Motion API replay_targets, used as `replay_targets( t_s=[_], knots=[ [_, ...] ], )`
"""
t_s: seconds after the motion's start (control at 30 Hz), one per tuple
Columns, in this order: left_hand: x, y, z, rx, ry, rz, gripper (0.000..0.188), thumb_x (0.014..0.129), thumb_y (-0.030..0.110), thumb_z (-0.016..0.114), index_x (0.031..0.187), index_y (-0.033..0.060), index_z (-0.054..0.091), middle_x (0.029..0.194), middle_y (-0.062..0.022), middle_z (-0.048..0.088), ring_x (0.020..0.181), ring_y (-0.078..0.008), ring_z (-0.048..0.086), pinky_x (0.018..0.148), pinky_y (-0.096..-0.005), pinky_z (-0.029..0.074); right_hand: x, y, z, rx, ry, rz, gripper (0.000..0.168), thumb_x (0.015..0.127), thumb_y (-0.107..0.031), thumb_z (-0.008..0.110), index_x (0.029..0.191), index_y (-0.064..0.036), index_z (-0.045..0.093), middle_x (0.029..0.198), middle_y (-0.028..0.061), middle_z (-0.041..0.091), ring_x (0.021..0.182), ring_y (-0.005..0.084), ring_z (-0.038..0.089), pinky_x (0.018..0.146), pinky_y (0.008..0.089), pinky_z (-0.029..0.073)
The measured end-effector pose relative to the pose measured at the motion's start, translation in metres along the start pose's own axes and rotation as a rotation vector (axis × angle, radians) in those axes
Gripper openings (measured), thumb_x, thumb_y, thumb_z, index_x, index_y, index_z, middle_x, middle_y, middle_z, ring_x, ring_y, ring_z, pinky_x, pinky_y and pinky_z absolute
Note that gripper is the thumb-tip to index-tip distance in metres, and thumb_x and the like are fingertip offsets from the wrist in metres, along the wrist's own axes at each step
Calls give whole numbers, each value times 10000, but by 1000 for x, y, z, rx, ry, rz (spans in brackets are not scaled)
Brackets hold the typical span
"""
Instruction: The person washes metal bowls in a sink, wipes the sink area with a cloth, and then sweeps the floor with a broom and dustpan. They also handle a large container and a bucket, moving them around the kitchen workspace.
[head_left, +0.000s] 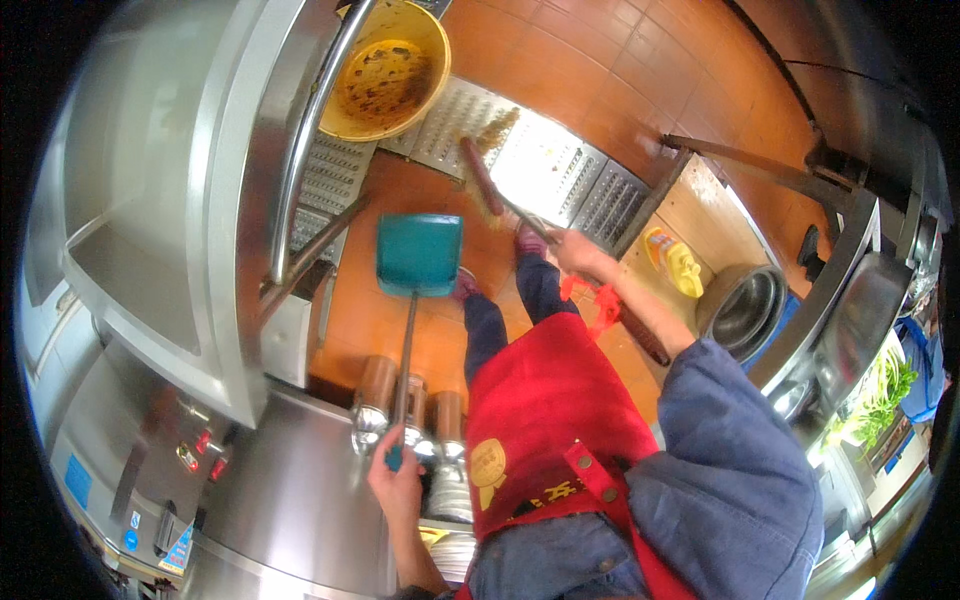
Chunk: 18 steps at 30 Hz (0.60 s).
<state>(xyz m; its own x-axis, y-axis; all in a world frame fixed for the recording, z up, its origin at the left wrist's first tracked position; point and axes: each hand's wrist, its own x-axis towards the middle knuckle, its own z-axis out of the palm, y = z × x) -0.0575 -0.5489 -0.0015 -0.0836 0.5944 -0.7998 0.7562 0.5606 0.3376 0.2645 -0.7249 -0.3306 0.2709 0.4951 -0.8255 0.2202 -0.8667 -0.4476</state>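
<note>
My left hand (397, 472) grips the upper end of a long-handled dustpan, whose teal pan (419, 253) rests on the orange tiles in front of my feet. With my right hand (581, 251) I hold a broom by its stick. The broom's narrow reddish head (482, 177) is over the edge of a perforated metal drain cover (450, 112), and its bristles point toward the dustpan side. A brown wet-looking smear (499, 129) lies on the drain cover just beyond the broom head. No debris can be made out in the pan.
A yellow bucket (386, 82) with dirty insides stands at the upper left beside a steel cabinet (150, 187). At right, a low shelf (694, 184) carries a yellow bottle (675, 262) and metal pots (744, 309). Metal canisters (375, 386) and stacked plates (453, 555) are by my left hand.
</note>
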Motion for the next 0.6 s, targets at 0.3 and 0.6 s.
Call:
replay_targets(
  t_s=[0.3,0.6],
  knots=[
    [49,66,33,546,-115,412,275,809,34,602,1082,37,631,693,-145,611,605,-149,556,580,-319,465,-34,-4,-58,227,24,62,424,882,-168,499,1280,-21,509,717,133,626,493,176,567,497,325,468],
    [99,130,76,715,-230,549,263,788,81,583,1047,45,620,823,-239,628,785,-361,643,679,-414,489,-119,-15,-71,606,117,283,496,913,-204,457,1385,-63,398,665,89,542,481,174,522,425,339,442]
  ],
)
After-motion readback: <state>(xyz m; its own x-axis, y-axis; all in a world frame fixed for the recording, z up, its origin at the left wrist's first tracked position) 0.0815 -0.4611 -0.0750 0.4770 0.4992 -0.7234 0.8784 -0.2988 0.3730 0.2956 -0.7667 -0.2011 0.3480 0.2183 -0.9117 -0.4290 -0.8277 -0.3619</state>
